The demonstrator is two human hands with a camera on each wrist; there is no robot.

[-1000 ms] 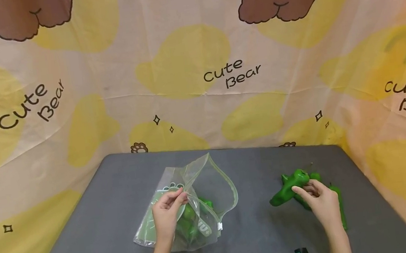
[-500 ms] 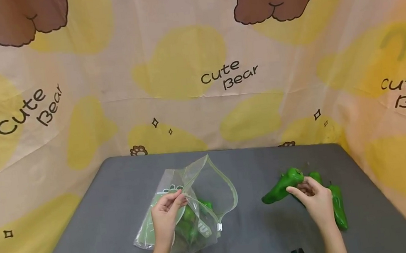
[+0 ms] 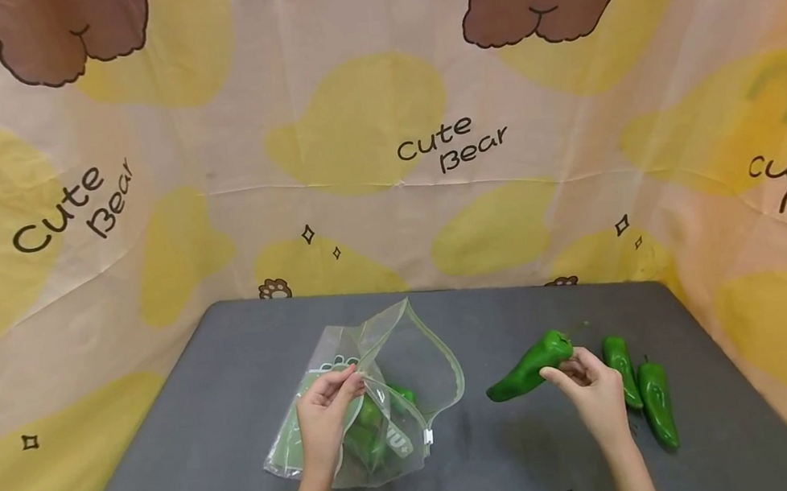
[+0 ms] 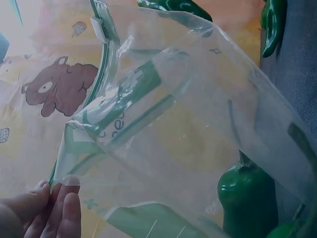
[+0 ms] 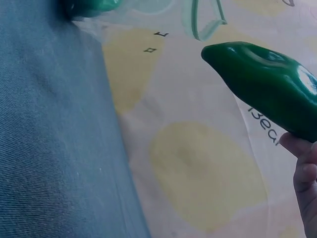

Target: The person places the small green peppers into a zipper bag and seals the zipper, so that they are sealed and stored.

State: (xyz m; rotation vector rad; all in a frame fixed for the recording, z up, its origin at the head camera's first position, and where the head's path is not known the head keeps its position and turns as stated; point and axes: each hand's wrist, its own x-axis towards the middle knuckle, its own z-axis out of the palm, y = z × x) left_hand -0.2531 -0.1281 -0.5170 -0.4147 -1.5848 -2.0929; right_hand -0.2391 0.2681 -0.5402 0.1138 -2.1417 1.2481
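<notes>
Head view, my judgement: keep the bag (image 3: 399, 439) gaping and steady, guide the pepper (image 3: 530, 368) tip first, squeeze lightly. My left hand (image 3: 322, 416) pinches the bag's lip, arm reaching from the table's (image 3: 193, 471) near edge; my right hand (image 3: 591, 397) pinches the pepper's stem end aloft, tip leftward, between the bag and two loose peppers (image 3: 657, 406) by the right edge.

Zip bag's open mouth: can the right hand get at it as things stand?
Probably yes: the right hand holds a green pepper, tip towards the zip bag; nothing shows between them, and the left hand pinches the bag, which gapes open.
</notes>
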